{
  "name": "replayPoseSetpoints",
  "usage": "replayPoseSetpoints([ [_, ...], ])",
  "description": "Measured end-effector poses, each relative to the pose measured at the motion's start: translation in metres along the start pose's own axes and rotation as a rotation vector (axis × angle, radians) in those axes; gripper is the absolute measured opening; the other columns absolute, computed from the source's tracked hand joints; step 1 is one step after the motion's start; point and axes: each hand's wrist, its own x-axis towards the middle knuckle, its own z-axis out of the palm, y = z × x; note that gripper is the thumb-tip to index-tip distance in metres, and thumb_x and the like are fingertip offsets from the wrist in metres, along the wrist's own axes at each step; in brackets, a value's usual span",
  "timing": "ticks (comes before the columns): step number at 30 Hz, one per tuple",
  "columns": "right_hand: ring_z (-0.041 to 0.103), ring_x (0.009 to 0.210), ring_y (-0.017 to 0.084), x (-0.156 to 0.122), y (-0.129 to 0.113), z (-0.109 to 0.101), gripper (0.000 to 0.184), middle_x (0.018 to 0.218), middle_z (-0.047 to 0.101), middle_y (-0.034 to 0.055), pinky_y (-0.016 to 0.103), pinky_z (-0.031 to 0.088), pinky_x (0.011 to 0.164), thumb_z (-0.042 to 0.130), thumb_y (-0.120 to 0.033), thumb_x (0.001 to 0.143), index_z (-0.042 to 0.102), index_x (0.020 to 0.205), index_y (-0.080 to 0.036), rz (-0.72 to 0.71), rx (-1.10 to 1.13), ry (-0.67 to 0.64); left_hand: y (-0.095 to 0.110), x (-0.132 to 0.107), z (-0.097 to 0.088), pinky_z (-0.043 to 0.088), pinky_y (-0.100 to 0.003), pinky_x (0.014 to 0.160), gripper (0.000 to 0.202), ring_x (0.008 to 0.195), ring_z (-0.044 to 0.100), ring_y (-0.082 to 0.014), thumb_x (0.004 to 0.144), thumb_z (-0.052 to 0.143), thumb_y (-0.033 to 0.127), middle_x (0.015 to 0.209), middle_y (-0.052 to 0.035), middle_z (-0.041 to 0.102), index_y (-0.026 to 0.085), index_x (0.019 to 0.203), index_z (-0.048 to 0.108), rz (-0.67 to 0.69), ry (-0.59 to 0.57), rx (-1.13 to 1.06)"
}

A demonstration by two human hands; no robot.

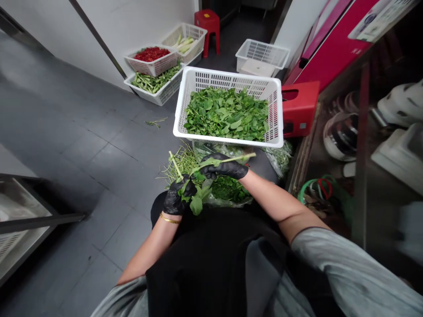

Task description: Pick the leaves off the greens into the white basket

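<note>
My left hand [178,197], in a black glove, is closed around a leafy green stem [196,204]; broad leaves hang below it and a pale stalk pokes up from it. Just to its right, my black-gloved right hand [223,168] is closed on another green stem [239,158], whose stalk points to the right. The fingertips of both hands are partly covered by leaves. Beyond the hands stands a white slotted basket [228,140] with picked green leaves [228,114]. Thin bare stems [183,160] lie in a heap beside my left hand. Under my right hand are more greens [229,189] in clear plastic.
At the back left are white baskets with red chillies [152,54], cut green vegetables [153,82] and pale stalks [184,44]. A red stool [211,31] stands behind them. Another red stool [300,108] lies right of the basket, near a metal shelf [359,154]. Another white basket [262,52] sits behind.
</note>
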Motion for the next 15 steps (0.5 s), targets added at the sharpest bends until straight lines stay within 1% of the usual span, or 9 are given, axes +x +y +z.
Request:
replayPoseSetpoints([
  [1,0.059,0.055,0.013,-0.003,0.000,-0.006,0.026,0.065,0.067,0.0017,0.025,0.049,0.050,0.080,-0.039,0.072,0.068,0.075,-0.016,-0.008,0.032,0.061,0.002,-0.001,-0.002,0.037,-0.019,0.043,0.023,0.041,0.039,-0.0057,0.078,0.073,0.016,0.053,0.0052,0.045,0.018,0.068,0.053,0.029,-0.007,0.012],
  [4,0.042,0.043,0.009,-0.008,0.006,-0.019,0.027,0.048,0.051,-0.0033,0.023,0.037,0.041,0.070,-0.042,0.077,0.063,0.064,-0.019,-0.017,0.183,0.352,0.007,-0.001,-0.005,0.037,-0.019,0.043,0.016,0.040,0.039,-0.0047,0.076,0.077,0.017,0.053,0.0060,0.047,0.016,0.077,0.062,0.078,-0.021,0.035],
  [5,0.039,0.042,0.009,-0.009,0.011,-0.020,0.028,0.047,0.049,-0.0040,0.022,0.035,0.040,0.070,-0.042,0.076,0.062,0.062,-0.019,0.004,0.208,0.415,0.009,-0.001,-0.006,0.036,-0.018,0.042,0.015,0.039,0.037,-0.0045,0.077,0.077,0.018,0.051,0.0066,0.046,0.016,0.076,0.062,0.080,-0.014,0.022],
  [6,0.040,0.043,0.008,-0.011,0.017,-0.020,0.028,0.048,0.051,-0.0037,0.021,0.034,0.040,0.073,-0.042,0.073,0.062,0.062,-0.019,0.041,0.212,0.430,0.010,0.000,-0.006,0.034,-0.018,0.041,0.016,0.038,0.036,-0.0043,0.079,0.075,0.018,0.049,0.0073,0.043,0.016,0.073,0.060,0.083,-0.001,-0.001],
  [8,0.049,0.048,0.009,-0.015,0.029,-0.015,0.030,0.057,0.061,-0.0010,0.020,0.036,0.042,0.083,-0.040,0.063,0.064,0.065,-0.017,0.120,0.214,0.362,0.010,0.002,-0.005,0.033,-0.017,0.040,0.021,0.037,0.034,-0.0038,0.082,0.073,0.016,0.047,0.0077,0.042,0.017,0.068,0.056,0.089,0.028,-0.047],
  [10,0.057,0.055,0.011,-0.017,0.037,-0.007,0.038,0.068,0.069,0.0022,0.020,0.041,0.045,0.088,-0.043,0.057,0.067,0.072,-0.016,0.136,0.272,0.249,0.009,0.005,-0.003,0.033,-0.017,0.040,0.025,0.037,0.036,-0.0040,0.082,0.072,0.014,0.048,0.0072,0.045,0.017,0.065,0.053,0.078,0.054,-0.072],
  [12,0.061,0.060,0.013,-0.014,0.038,0.002,0.043,0.074,0.072,0.0039,0.022,0.047,0.050,0.088,-0.050,0.061,0.068,0.079,-0.017,0.084,0.355,0.163,0.008,0.006,-0.001,0.034,-0.017,0.040,0.026,0.038,0.039,-0.0049,0.081,0.073,0.014,0.049,0.0065,0.047,0.018,0.065,0.053,0.046,0.072,-0.072],
  [13,0.061,0.061,0.013,-0.010,0.037,0.006,0.044,0.075,0.072,0.0040,0.023,0.048,0.051,0.086,-0.054,0.063,0.067,0.080,-0.018,0.065,0.383,0.151,0.007,0.005,0.001,0.035,-0.017,0.040,0.025,0.039,0.041,-0.0051,0.080,0.073,0.014,0.050,0.0060,0.049,0.018,0.066,0.054,0.033,0.081,-0.068],
  [15,0.060,0.058,0.012,0.001,0.031,0.012,0.044,0.073,0.071,0.0034,0.022,0.047,0.049,0.085,-0.056,0.068,0.066,0.080,-0.018,0.090,0.398,0.172,0.005,0.004,0.003,0.037,-0.018,0.041,0.020,0.039,0.042,-0.0047,0.078,0.074,0.011,0.054,0.0050,0.055,0.017,0.069,0.057,0.018,0.093,-0.055],
])
